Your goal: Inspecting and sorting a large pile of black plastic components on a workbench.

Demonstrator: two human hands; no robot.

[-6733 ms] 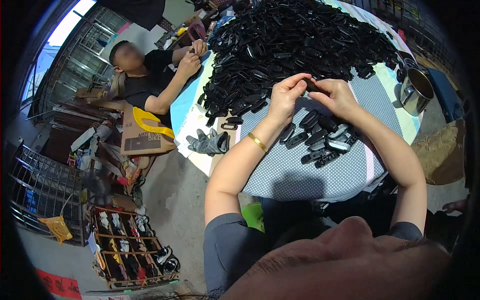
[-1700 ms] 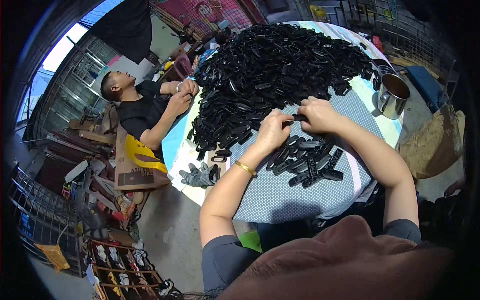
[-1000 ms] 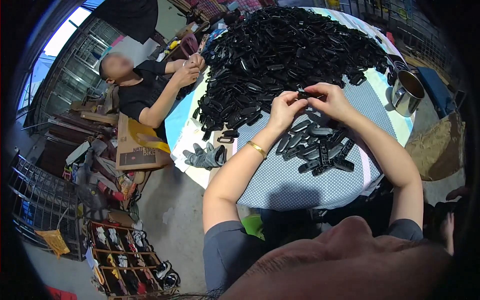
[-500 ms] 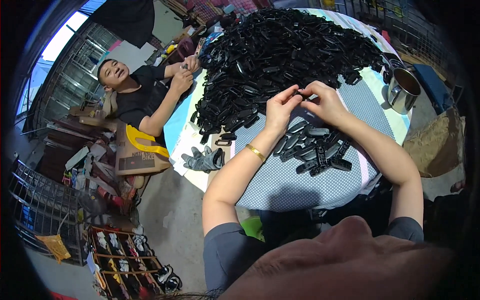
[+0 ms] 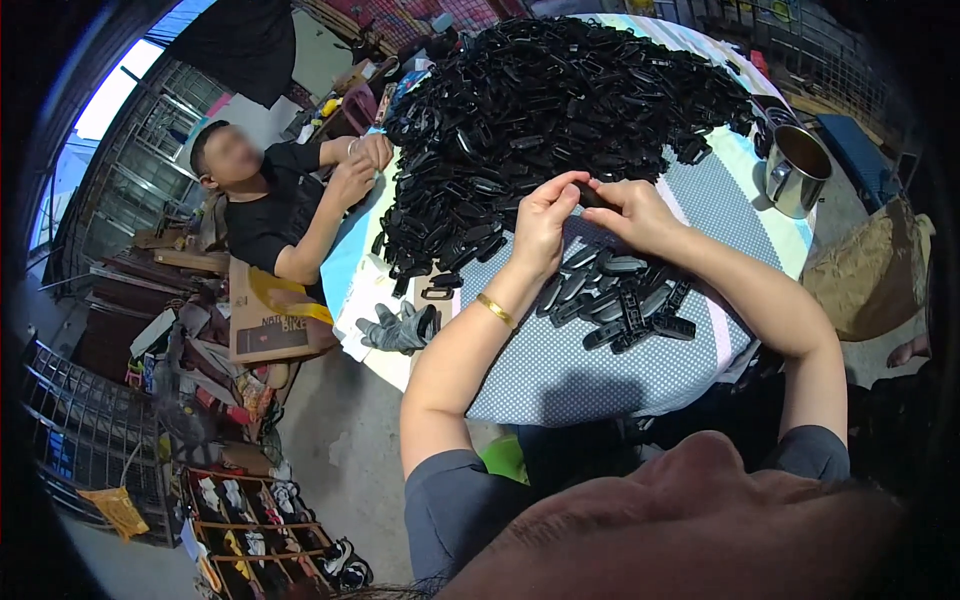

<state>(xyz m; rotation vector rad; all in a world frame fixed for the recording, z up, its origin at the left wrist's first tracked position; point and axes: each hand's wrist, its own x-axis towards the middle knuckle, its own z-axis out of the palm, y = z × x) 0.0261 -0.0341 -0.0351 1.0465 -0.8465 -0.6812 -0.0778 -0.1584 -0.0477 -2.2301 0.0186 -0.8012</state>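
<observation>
Two bare hands of one person meet above one round worktop, and together they hold one black part. This part is mostly covered by the fingers, so its exact shape cannot be told. It is in the air, between the large heap and the small pile.

The large heap is one, made of black plastic pieces, too many for counting. The small pile is also one; it has more than ten black pieces, but they overlap, and the exact number is not clear. It lies on the dotted cloth, just below the hands.

The left hand is narrow, with its thumb and fingers pinched on the black part. The right hand is narrow too, and it grips the same part from the other side. Both elbows are bent and spread outward, and the forearms slope inward to each other. The left wrist carries one gold bracelet.

On the worktop there are also one metal mug, at the right side, and one grey glove, at the left. One co-worker sits at the left side, with two hands near together at the worktop's edge.
</observation>
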